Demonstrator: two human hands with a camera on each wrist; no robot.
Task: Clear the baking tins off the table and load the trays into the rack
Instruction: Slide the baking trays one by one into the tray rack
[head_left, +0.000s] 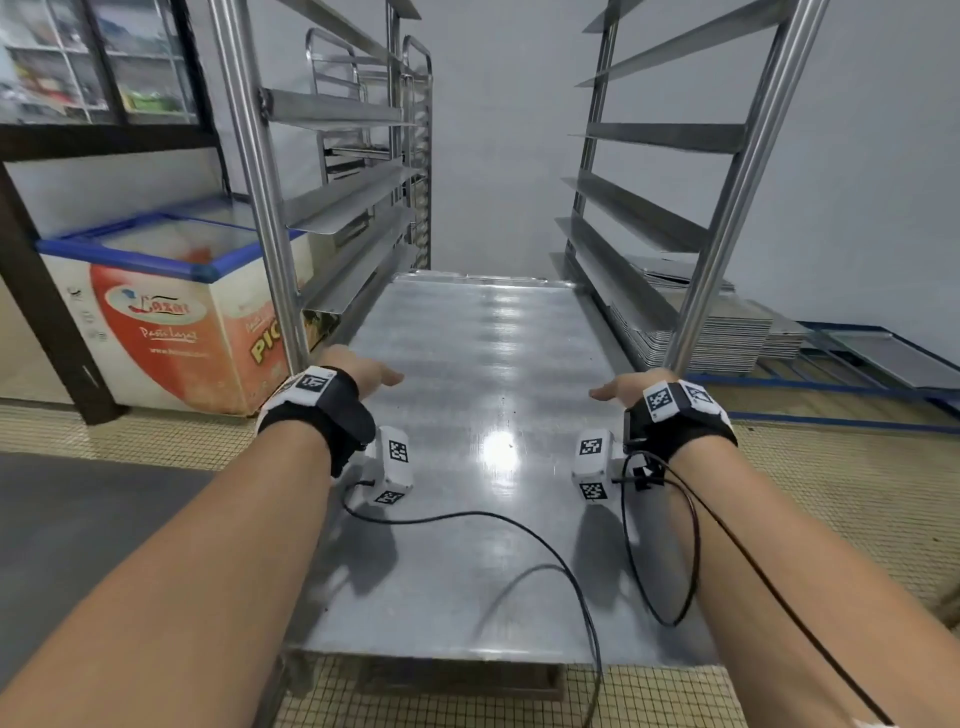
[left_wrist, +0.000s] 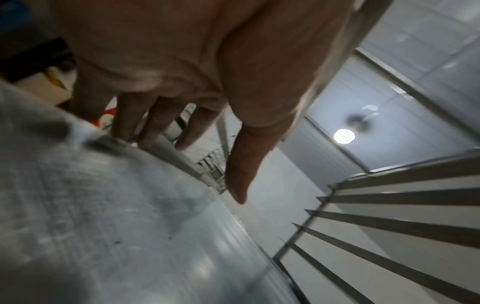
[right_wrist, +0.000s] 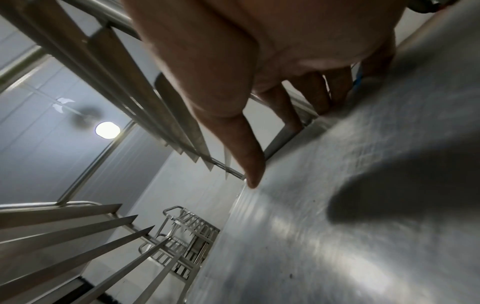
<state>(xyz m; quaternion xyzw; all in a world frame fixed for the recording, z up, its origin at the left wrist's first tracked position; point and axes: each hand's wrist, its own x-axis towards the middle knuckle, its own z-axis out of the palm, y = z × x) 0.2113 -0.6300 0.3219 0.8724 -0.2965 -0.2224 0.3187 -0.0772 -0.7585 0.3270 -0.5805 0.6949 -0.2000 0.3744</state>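
Note:
A large flat metal tray (head_left: 483, 415) lies level in front of me, its far end between the two sides of the steel rack (head_left: 254, 182) and its near end sticking out towards me. My left hand (head_left: 363, 371) holds the tray's left edge, and my right hand (head_left: 623, 387) holds the right edge. In the left wrist view the fingers (left_wrist: 127, 119) reach down over the rim of the tray (left_wrist: 103, 226) while the thumb (left_wrist: 241, 164) points out above it. The right wrist view mirrors this: the fingers (right_wrist: 319, 94) go over the edge of the tray (right_wrist: 337, 226).
Empty angled rails (head_left: 665, 137) run up both sides of the rack. A chest freezer (head_left: 171, 312) stands at the left. More trays (head_left: 717, 322) are stacked on the floor at the right beside a blue frame (head_left: 857, 374). A second rack (head_left: 374, 130) stands behind.

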